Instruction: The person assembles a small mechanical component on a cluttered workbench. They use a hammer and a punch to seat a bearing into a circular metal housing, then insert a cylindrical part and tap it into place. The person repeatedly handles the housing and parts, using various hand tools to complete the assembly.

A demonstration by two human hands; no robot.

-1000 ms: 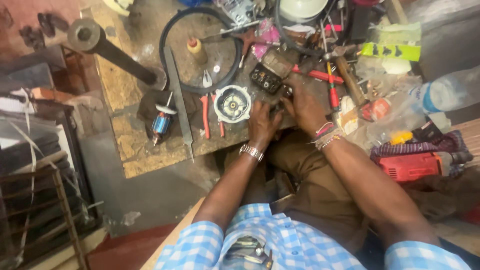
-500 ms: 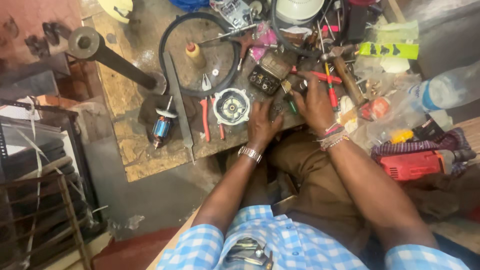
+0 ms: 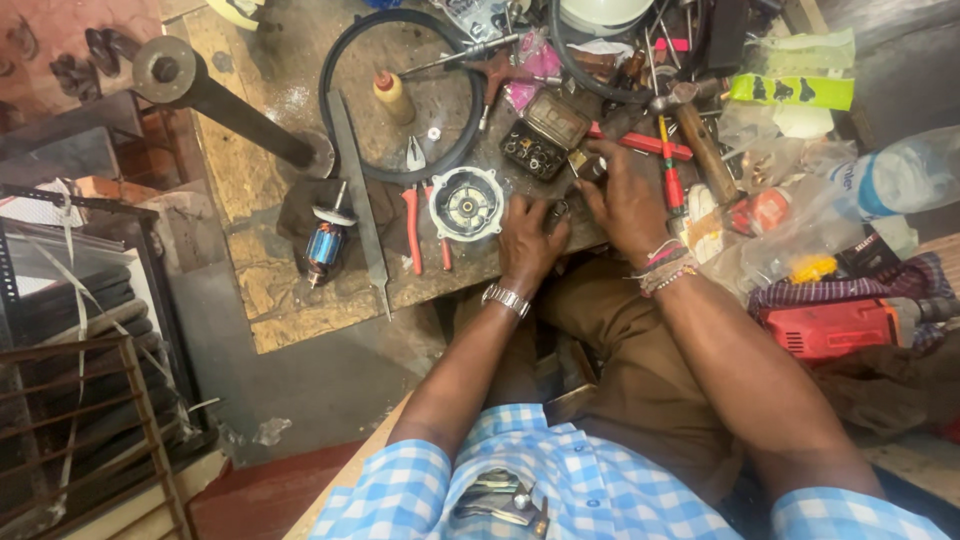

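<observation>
My left hand (image 3: 528, 238), with a metal watch on the wrist, rests at the near edge of the wooden bench (image 3: 262, 300). Its fingers are curled on a small shiny metal part (image 3: 558, 211). A round white motor end cover (image 3: 466, 203) lies just left of it. My right hand (image 3: 628, 198), with bead bracelets on the wrist, lies to the right. Its fingertips pinch a small dark part (image 3: 586, 166) beside an open tin of small round parts (image 3: 541, 141). The two hands nearly touch.
Red-handled pliers (image 3: 412, 228), a long file (image 3: 359, 205) and a motor armature (image 3: 326, 241) lie to the left. A black rubber belt (image 3: 335, 60) rings a small bottle (image 3: 391, 96). Hammer (image 3: 698, 135), red screwdrivers (image 3: 671, 176), red power drill (image 3: 846, 326), plastic bottle (image 3: 905, 172) crowd the right.
My right hand has crept a little farther up toward the tin. My left hand stays by the white cover. The view has shifted slightly.
</observation>
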